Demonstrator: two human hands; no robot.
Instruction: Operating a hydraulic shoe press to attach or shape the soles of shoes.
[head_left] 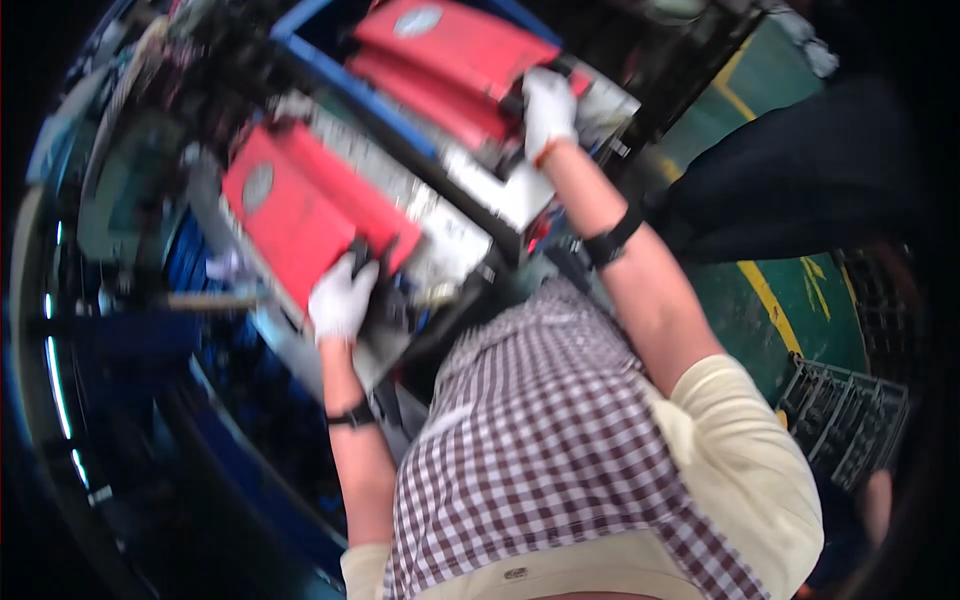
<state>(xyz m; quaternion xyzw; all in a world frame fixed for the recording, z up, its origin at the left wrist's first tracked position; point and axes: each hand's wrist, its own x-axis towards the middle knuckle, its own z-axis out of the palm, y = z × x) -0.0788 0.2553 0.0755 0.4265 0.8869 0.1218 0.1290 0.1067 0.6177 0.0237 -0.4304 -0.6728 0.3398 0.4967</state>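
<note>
My left hand (342,299), in a white glove, is closed around a small black handle (357,250) at the near end of a red metal cover (275,205). This cover has a grey oval mark and a folded ridge along its right side. My right hand (550,112), gloved too, grips the near right end of a second red cover (450,45) farther off to the right. A dark grip (513,102) shows beside its fingers, which partly hide it. Both covers lie tilted on worn, pale metal bases.
A blue frame (330,65) runs around the far cover. Dark machinery and blue parts fill the left side. At right, a dark-clothed person (800,170) stands on the green floor (725,290) with yellow lines, near a grey rack (845,415).
</note>
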